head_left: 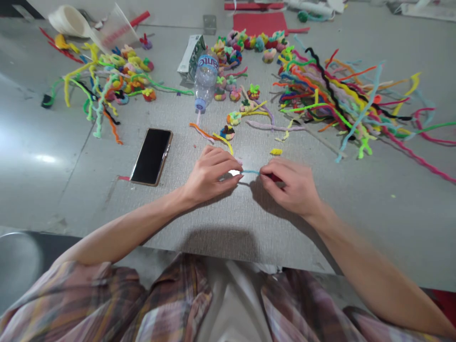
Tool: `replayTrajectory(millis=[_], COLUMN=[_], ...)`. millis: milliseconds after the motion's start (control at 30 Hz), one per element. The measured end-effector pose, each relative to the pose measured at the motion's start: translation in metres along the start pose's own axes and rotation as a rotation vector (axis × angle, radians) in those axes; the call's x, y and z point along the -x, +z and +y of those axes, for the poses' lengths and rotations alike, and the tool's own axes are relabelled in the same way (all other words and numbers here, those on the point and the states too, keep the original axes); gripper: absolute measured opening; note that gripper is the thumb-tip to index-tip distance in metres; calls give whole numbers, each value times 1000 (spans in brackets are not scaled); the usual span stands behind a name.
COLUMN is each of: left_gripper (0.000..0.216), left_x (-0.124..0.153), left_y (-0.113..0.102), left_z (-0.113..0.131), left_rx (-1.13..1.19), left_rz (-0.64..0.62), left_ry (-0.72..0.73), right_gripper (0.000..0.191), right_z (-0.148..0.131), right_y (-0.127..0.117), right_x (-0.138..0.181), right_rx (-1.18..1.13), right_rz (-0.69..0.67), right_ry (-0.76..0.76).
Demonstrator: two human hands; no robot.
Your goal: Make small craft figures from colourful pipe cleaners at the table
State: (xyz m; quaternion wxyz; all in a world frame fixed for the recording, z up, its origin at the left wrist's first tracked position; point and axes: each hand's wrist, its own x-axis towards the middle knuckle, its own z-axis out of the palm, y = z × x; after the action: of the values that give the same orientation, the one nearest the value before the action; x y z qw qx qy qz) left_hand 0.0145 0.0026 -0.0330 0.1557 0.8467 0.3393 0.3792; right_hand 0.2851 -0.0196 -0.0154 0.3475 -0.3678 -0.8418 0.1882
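A short light-blue pipe cleaner (251, 172) is stretched level between my two hands, just above the grey table. My left hand (213, 173) pinches one end between thumb and fingertips. At the other end, my right hand (290, 185) is closed on it, thumb against the fingers. Just beyond my hands lie a yellow piece of pipe cleaner (276, 152) and a small multicoloured pipe-cleaner figure (227, 132). Orange and yellow strands lie near that figure.
A phone (151, 156) lies left of my hands. Beyond stand a plastic bottle (206, 78) and a carton (191, 59). Loose pipe cleaners (331, 95) are heaped at right, and finished-looking pieces (124, 71) at back left near a tipped white cup (69, 21).
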Motion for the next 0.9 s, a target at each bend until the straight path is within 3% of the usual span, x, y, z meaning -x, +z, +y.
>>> replayTrajectory(millis=[900], left_gripper=[15], left_x=[-1], left_y=[-4], left_z=[0], left_rx=[67], left_rz=[-35], left_ry=[94], right_gripper=[15], right_z=[6], right_y=[-3], right_x=[0], right_rx=[32], right_rz=[-17], right_ry=[0])
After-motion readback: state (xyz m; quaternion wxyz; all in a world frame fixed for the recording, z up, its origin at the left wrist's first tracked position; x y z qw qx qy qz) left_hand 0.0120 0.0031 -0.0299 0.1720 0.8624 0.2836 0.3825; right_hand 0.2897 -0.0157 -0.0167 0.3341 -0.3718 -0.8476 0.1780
